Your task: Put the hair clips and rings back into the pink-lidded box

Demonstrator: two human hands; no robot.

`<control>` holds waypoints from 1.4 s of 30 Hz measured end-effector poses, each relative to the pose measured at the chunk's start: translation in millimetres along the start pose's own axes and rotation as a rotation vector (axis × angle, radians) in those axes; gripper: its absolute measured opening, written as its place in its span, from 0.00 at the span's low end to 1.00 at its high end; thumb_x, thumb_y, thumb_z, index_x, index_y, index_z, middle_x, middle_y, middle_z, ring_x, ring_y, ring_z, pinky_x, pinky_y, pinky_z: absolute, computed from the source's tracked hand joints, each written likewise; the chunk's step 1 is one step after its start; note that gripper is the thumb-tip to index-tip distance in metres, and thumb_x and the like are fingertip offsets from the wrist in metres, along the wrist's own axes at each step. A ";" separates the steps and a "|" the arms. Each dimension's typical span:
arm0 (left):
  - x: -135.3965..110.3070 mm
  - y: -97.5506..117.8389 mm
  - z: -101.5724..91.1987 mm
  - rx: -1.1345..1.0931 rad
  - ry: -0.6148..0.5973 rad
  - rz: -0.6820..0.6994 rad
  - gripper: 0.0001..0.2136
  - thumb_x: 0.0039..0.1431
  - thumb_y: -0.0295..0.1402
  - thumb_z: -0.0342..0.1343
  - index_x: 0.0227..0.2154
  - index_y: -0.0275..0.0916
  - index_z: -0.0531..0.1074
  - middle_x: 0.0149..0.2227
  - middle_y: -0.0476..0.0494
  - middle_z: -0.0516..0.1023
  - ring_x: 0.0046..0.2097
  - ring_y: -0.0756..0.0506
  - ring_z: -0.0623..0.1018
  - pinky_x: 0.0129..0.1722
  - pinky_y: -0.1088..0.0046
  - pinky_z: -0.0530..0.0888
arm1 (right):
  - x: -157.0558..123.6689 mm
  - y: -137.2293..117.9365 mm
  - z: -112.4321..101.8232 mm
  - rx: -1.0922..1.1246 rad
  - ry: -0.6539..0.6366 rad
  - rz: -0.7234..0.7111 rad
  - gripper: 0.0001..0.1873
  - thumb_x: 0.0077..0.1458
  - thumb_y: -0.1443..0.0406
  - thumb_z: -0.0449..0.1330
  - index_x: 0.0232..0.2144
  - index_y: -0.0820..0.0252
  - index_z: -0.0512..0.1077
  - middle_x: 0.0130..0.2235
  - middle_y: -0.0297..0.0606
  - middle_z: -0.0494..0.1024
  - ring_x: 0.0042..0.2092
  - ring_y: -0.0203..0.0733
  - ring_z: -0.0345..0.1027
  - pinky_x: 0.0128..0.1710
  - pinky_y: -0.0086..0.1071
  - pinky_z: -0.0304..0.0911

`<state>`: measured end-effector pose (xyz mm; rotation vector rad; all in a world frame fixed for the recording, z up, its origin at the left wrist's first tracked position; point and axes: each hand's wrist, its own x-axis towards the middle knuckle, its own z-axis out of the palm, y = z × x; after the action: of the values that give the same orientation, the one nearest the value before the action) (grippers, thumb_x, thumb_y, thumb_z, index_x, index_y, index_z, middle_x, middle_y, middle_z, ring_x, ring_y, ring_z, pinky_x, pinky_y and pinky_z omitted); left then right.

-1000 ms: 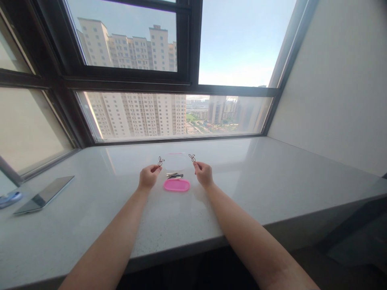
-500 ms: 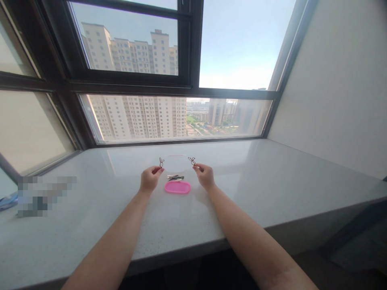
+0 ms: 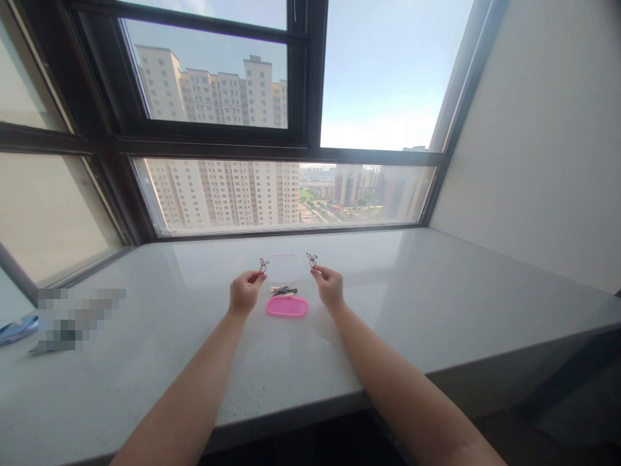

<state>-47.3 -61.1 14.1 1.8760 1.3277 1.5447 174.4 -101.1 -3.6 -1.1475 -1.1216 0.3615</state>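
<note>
My left hand (image 3: 245,292) is closed in a pinch on a small dark wire clip with two rabbit-ear loops (image 3: 263,265), held upright above the white windowsill counter (image 3: 398,291). My right hand (image 3: 328,285) pinches a matching rabbit-ear clip (image 3: 311,259) the same way. Between the hands lies a flat pink oval lid or tray (image 3: 286,306), with a few more small dark clips (image 3: 284,291) just behind it. A clear round container (image 3: 287,265) stands faintly visible behind those.
A blurred-out flat device (image 3: 72,320) and a blue object (image 3: 14,329) lie at the counter's far left. Dark-framed windows (image 3: 310,149) run along the back, and a plain wall (image 3: 533,162) closes the right side. The counter's front edge runs below my forearms.
Both hands keep their clips raised and have hardly moved. The view has tilted slightly, so everything sits a little lower in the picture.
</note>
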 end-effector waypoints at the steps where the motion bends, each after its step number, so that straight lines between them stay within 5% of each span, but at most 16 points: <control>1: -1.5 2.9 1.7 -0.021 -0.007 0.005 0.13 0.47 0.41 0.58 0.31 0.36 0.77 0.28 0.42 0.80 0.32 0.43 0.76 0.35 0.69 0.70 | -3.7 -3.7 4.9 0.025 -0.036 0.004 0.23 0.47 0.54 0.58 0.35 0.70 0.77 0.17 0.31 0.63 0.20 0.32 0.52 0.20 0.27 0.49; 10: -17.7 21.4 27.0 -0.339 -0.208 -0.037 0.13 0.48 0.40 0.58 0.27 0.34 0.77 0.21 0.46 0.76 0.25 0.48 0.74 0.25 0.73 0.70 | -42.1 -35.0 43.6 0.200 -0.352 -0.022 0.16 0.50 0.57 0.57 0.32 0.63 0.78 0.26 0.39 0.76 0.30 0.41 0.69 0.30 0.30 0.63; 20: -18.3 20.2 23.5 -0.477 -0.368 -0.097 0.15 0.44 0.41 0.63 0.27 0.32 0.77 0.21 0.45 0.74 0.24 0.49 0.71 0.25 0.73 0.70 | -41.9 -37.6 37.5 0.114 -0.261 -0.034 0.19 0.54 0.58 0.52 0.29 0.65 0.77 0.20 0.35 0.72 0.24 0.36 0.63 0.23 0.26 0.55; 34: -21.3 17.7 19.8 -0.291 -0.361 0.039 0.08 0.44 0.37 0.61 0.23 0.38 0.79 0.24 0.44 0.78 0.30 0.44 0.74 0.30 0.72 0.69 | -49.7 -35.8 38.9 -0.273 -0.255 -0.178 0.13 0.53 0.64 0.53 0.31 0.60 0.78 0.18 0.32 0.69 0.21 0.33 0.56 0.22 0.25 0.47; 42: -25.2 32.3 19.2 -0.361 -0.466 0.062 0.08 0.46 0.34 0.57 0.28 0.37 0.79 0.30 0.42 0.75 0.35 0.42 0.74 0.37 0.69 0.70 | -47.3 -39.3 33.5 -0.489 -0.237 -0.265 0.12 0.54 0.64 0.52 0.33 0.55 0.76 0.23 0.36 0.75 0.23 0.35 0.63 0.25 0.26 0.48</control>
<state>-15.1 -92.6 18.4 1.8942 0.7393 1.1735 113.4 -134.5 5.0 -1.3801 -1.6088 0.0107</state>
